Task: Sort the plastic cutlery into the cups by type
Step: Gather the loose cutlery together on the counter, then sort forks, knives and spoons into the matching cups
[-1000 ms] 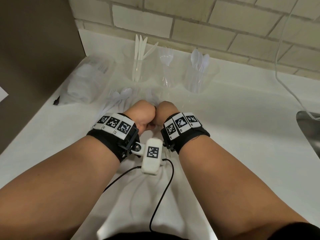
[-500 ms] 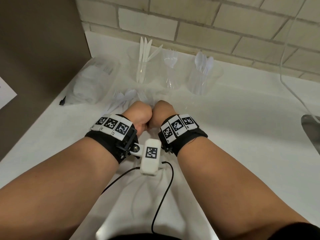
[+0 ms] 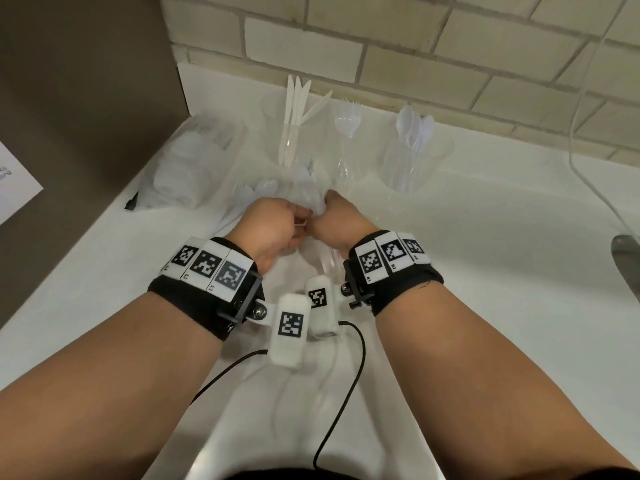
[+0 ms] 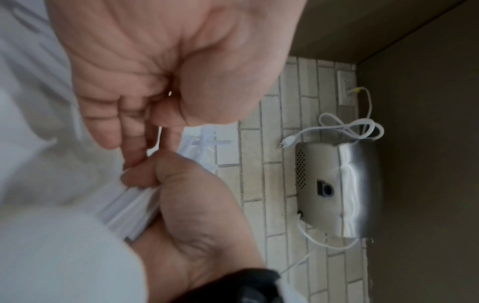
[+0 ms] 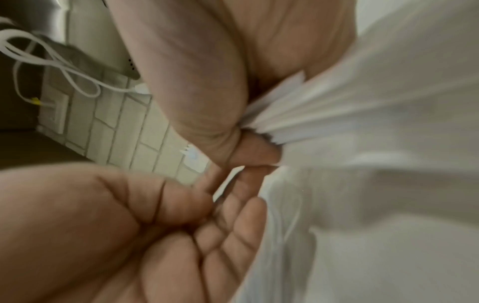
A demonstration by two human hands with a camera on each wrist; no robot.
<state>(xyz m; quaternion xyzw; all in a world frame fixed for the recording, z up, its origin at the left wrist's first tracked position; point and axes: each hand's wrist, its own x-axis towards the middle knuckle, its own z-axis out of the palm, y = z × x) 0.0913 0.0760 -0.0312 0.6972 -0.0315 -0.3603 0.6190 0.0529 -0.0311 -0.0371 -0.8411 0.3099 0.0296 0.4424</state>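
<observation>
Sort partway done: beyond the hands, three cups hold knives [image 3: 294, 109], forks [image 3: 349, 116], spoons [image 3: 415, 128]. Right hand [image 3: 341, 221] grips a cutlery bundle [image 4: 129, 207]; left hand [image 3: 272, 225] pinches one piece. Loose pieces [image 3: 256, 188] wait on the desk [image 3: 485, 271] just past the left hand

On the counter [image 3: 485, 254], three cups stand in a row against the brick wall [image 3: 415, 46]: the knife cup [image 3: 277, 133] on the left, the fork cup [image 3: 346, 147] in the middle, the spoon cup [image 3: 412, 161] on the right. A plastic bag [image 3: 194, 161] lies left of the row. Loose cutlery [image 3: 256, 192] lies in front of the knife cup, just beyond the left hand [image 3: 273, 230] and right hand [image 3: 341, 223], which meet side by side before the cups.
</observation>
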